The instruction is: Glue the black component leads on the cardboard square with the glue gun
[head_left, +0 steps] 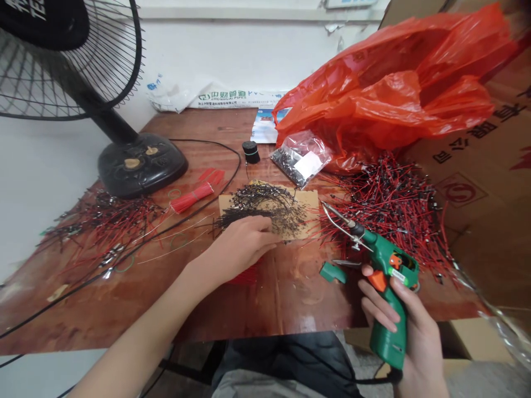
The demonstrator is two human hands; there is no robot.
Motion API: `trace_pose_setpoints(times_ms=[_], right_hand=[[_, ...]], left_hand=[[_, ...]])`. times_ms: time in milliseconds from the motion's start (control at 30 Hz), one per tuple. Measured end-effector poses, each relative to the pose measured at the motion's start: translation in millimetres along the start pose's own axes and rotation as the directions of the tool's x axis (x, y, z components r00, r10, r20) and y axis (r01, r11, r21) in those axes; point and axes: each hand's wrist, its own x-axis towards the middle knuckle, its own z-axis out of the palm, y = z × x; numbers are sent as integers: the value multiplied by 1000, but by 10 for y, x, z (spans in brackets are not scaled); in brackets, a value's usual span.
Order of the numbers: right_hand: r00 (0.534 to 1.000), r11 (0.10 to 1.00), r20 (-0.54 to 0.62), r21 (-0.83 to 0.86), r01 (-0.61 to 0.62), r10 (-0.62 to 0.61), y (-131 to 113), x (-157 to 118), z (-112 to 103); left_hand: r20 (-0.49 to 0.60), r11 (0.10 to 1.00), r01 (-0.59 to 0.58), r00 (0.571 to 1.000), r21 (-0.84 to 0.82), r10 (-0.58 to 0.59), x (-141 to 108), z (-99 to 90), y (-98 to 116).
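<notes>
My right hand is wrapped around the grip of a green soldering gun with an orange trigger. Its metal tip points up and left, near the right edge of a piece of cardboard. Over the front of that cardboard, my left hand is closed, fingertips curled down and turned away from view; whatever is in them is hidden. Black wires lie beside its fingers, with small dark parts scattered to the right. Red wires show partly beneath the left hand.
A big heap of red and black wires covers the right side, below a red plastic bag. Another wire pile and a black fan stand left. A black cable crosses the table. Tweezers lie beside a green piece.
</notes>
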Motion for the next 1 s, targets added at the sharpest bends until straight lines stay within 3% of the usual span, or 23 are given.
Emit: trace_pose_setpoints(times_ms=[300, 700, 1000], right_hand=[[1000, 1000, -9, -5, 17, -17, 20, 21, -43], [1000, 1000, -5, -2, 19, -19, 13, 11, -1], [1000, 1000, 11, 12, -11, 11, -1, 6, -8]], left_hand=[[2, 997, -69, 998, 37, 69, 33, 120, -41], [-61, 913, -75, 992, 400, 108, 16, 201, 51], [-135, 921, -15, 988, 388, 73, 50, 265, 67]])
